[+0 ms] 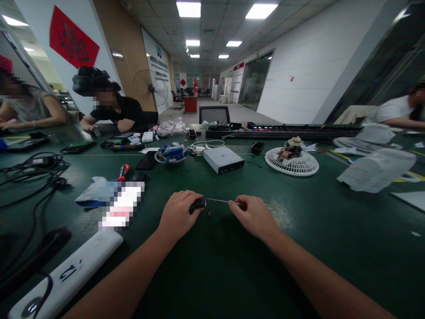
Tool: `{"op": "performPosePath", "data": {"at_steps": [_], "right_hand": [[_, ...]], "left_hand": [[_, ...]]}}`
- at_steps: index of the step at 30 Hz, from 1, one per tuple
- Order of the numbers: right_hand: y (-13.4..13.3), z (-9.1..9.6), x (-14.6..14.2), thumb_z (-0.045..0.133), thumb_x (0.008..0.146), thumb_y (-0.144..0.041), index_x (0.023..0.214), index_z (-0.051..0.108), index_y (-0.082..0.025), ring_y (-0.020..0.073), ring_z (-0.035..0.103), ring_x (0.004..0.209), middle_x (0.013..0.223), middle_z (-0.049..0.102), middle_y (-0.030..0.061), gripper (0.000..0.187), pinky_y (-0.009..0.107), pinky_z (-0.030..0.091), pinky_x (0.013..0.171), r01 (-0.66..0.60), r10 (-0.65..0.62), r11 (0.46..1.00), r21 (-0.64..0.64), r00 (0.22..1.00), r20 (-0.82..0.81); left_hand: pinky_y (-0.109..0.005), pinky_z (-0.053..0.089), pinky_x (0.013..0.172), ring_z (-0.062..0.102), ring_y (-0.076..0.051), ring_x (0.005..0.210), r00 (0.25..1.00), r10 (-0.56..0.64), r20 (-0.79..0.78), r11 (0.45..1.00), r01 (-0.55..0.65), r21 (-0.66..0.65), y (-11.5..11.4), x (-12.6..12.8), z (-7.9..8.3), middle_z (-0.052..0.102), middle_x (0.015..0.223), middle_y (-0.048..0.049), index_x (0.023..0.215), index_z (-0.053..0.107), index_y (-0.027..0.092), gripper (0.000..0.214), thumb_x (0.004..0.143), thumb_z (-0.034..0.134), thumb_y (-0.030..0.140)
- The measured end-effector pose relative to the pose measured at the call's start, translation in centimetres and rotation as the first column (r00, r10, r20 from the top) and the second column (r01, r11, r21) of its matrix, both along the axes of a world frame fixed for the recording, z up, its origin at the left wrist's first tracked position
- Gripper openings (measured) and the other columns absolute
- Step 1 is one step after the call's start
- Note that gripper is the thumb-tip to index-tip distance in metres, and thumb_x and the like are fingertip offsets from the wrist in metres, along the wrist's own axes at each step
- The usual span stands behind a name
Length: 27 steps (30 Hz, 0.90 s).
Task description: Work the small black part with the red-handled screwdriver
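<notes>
- Green bench (pixel 232 283) right under me, both forearms (pixel 122 277) reaching forward over it
- My left hand (pixel 177 213) curled tight around a black handle (pixel 198 205)
- My right hand (pixel 254 217), just apart from the left, pinching the far end of a thin metal rod (pixel 217 200) running out of that handle
- Small dark bit (pixel 210 214) lying on the bench just below the rod

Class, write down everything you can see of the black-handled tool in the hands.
A small tool with a glossy black cylindrical handle, a bright metal collar and a thin steel shaft, probably a screwdriver; its tip is hidden. Held level over the green bench top, the left hand grips the handle; the right hand's fingers pinch the far end.
</notes>
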State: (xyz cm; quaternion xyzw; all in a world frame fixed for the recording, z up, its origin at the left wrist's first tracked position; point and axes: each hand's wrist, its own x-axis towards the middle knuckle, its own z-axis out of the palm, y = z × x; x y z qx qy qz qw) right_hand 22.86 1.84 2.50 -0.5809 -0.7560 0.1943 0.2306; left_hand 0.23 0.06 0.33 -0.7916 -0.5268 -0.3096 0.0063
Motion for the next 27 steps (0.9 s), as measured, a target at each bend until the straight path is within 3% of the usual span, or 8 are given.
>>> {"op": "performPosePath", "data": {"at_steps": [3, 6, 10, 14, 21, 27], "right_hand": [[0.1, -1.2, -0.6, 0.057, 0.084, -0.04, 0.07, 0.055, -0.019, 0.0149, 0.055, 0.059, 0.067, 0.061, 0.0006, 0.025, 0.027, 0.038, 0.055, -0.097, 0.094, 0.995, -0.015, 0.984, -0.154], [-0.1, -2.2, -1.5, 0.064, 0.08, -0.027, 0.075, 0.053, -0.02, 0.0176, 0.062, 0.081, 0.085, 0.063, 0.0032, 0.015, 0.027, 0.044, 0.066, -0.246, 0.245, 0.969, 0.029, 0.932, -0.268], [-0.2, -2.6, -2.4, 0.064, 0.079, -0.014, 0.077, 0.058, -0.019, 0.0182, 0.06, 0.087, 0.088, 0.062, 0.0042, 0.007, 0.029, 0.045, 0.074, -0.363, 0.37, 0.929, 0.073, 0.913, -0.169], [0.2, -2.6, -2.1, 0.059, 0.08, -0.012, 0.075, 0.062, -0.02, 0.0171, 0.06, 0.075, 0.08, 0.063, 0.0034, 0.01, 0.029, 0.044, 0.066, -0.312, 0.316, 0.948, 0.064, 0.947, -0.061], [0.9, -2.1, -0.7, 0.062, 0.073, -0.009, 0.077, 0.062, -0.021, 0.014, 0.062, 0.068, 0.077, 0.068, -0.0012, 0.012, 0.025, 0.044, 0.061, -0.175, 0.175, 0.985, 0.013, 0.973, -0.149], [1.0, -1.8, -0.5, 0.065, 0.072, -0.013, 0.072, 0.059, -0.02, 0.0145, 0.064, 0.072, 0.079, 0.069, -0.0004, 0.01, 0.025, 0.045, 0.065, -0.183, 0.181, 0.983, 0.005, 0.968, -0.176]], "left_hand": [[-0.041, 0.047, 0.083, 0.062, -0.024, 0.094, 0.994, 0.107, 0.013, 0.994, -0.107, -0.003, 0.2, -0.3, -0.1, 0.068, 0.101, -0.0037, 0.104, 0.063, 0.021, 0.026, 0.079, 0.069, 0.018], [-0.04, 0.047, 0.084, 0.062, -0.024, 0.095, 0.987, 0.156, 0.03, 0.988, -0.156, -0.01, 0.4, -0.5, -0.4, 0.068, 0.102, -0.0044, 0.104, 0.063, 0.021, 0.025, 0.08, 0.068, 0.018], [-0.04, 0.048, 0.084, 0.062, -0.024, 0.095, 0.988, 0.151, 0.028, 0.988, -0.15, -0.029, 0.5, -0.5, -0.7, 0.067, 0.102, -0.005, 0.104, 0.062, 0.02, 0.023, 0.081, 0.066, 0.017], [-0.039, 0.049, 0.085, 0.062, -0.023, 0.095, 0.989, 0.143, 0.036, 0.988, -0.141, -0.06, 0.4, -0.5, -0.7, 0.066, 0.105, -0.0049, 0.109, 0.061, 0.02, 0.028, 0.081, 0.065, 0.017], [-0.037, 0.052, 0.087, 0.063, -0.022, 0.096, 0.989, 0.138, 0.06, 0.985, -0.131, -0.11, 0.3, -0.3, -0.6, 0.061, 0.112, -0.0038, 0.115, 0.06, 0.021, 0.034, 0.082, 0.066, 0.021], [-0.036, 0.051, 0.086, 0.062, -0.021, 0.095, 0.994, 0.099, 0.04, 0.988, -0.094, -0.123, 0.4, -0.4, -0.9, 0.06, 0.111, -0.003, 0.113, 0.061, 0.023, 0.032, 0.082, 0.066, 0.022]]}}
